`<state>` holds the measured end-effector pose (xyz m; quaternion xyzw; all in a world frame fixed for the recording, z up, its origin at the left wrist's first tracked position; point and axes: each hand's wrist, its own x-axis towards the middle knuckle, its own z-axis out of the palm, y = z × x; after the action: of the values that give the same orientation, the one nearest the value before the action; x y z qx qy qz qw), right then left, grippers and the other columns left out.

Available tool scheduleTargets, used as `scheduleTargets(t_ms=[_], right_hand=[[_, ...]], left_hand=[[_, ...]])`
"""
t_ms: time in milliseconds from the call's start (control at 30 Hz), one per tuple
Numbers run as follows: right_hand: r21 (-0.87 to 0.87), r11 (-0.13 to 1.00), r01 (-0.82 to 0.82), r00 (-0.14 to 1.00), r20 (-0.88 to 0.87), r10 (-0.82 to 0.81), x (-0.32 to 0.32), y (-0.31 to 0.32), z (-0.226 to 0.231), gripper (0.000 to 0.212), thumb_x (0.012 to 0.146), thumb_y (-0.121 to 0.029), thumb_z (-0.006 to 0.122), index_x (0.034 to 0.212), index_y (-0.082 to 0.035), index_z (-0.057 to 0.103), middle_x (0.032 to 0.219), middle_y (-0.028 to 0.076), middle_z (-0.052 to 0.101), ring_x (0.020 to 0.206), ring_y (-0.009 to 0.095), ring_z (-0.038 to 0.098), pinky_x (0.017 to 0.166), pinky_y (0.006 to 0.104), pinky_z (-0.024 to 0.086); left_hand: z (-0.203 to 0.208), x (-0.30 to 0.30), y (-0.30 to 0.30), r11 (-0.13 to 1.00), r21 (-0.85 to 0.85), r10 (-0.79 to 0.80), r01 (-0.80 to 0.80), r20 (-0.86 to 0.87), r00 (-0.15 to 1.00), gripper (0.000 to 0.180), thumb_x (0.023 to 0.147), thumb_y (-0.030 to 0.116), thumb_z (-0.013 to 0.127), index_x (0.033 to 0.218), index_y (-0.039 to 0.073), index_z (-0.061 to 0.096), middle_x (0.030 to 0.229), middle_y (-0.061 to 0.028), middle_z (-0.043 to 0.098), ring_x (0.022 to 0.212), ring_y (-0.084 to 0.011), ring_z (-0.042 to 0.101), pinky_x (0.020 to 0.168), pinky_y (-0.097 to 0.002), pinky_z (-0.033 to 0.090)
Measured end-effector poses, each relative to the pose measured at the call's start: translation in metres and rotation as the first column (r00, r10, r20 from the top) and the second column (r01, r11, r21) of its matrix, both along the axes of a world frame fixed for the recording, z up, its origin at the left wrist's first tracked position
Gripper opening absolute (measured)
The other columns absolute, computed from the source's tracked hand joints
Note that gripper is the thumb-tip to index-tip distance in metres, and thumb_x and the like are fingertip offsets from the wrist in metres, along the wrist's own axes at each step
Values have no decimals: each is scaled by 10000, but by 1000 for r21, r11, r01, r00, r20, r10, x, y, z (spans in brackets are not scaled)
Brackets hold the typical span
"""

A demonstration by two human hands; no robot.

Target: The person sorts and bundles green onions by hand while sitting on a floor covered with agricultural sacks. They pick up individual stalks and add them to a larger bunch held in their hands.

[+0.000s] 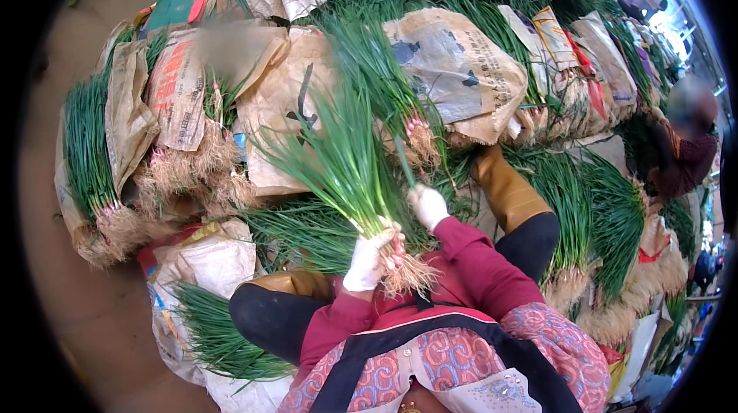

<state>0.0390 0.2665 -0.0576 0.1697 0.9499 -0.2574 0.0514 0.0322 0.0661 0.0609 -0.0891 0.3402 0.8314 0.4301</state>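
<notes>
My left hand (369, 261), in a white glove, is closed round a bunch of scallions (354, 174) just above its pale pinkish bulbs. The bushy roots hang toward my lap, and the long green leaves fan out away from me. To the right, my right hand (428, 207), gloved in white too, is closed on a thin green scallion leaf (405, 158), slightly blurred. Beyond both hands another bundle of scallions (384, 74) lies over the sacking, with its roots toward me. Loose green leaves (300, 232) are spread below the held bunch.
Sack-wrapped scallion bundles (181, 98) form a row ahead, beside a worn paper sack (461, 67). Brown boots (511, 190) flank my work. More scallions (223, 332) rest on white sacking at lower left. Bundles (573, 221) line the right, where another person (684, 144) sits.
</notes>
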Motion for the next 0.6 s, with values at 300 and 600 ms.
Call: scheduleTargets(t_ms=[300,600], right_hand=[[-39,996,82,967,-238,-89,-84,33,71,416,872,-403,499,1048,-49,629,960,167,645,894,321,622,810,398,479],[-567,756,327,852,-169,-495,-148,71,47,122,853,-121,572,880,-11,619,703,79,638,611,123,596,561,268,476]], left_hand=[[-28,-22,1,953,137,258,-268,90,962,670,840,103,607,1401,207,255,1103,-115,563,770,-188,604,608,-350,558],[-47,-35,2,983,136,103,-121,133,986,461,818,108,624,1238,57,440,1046,-60,577,748,-164,596,654,-362,555]])
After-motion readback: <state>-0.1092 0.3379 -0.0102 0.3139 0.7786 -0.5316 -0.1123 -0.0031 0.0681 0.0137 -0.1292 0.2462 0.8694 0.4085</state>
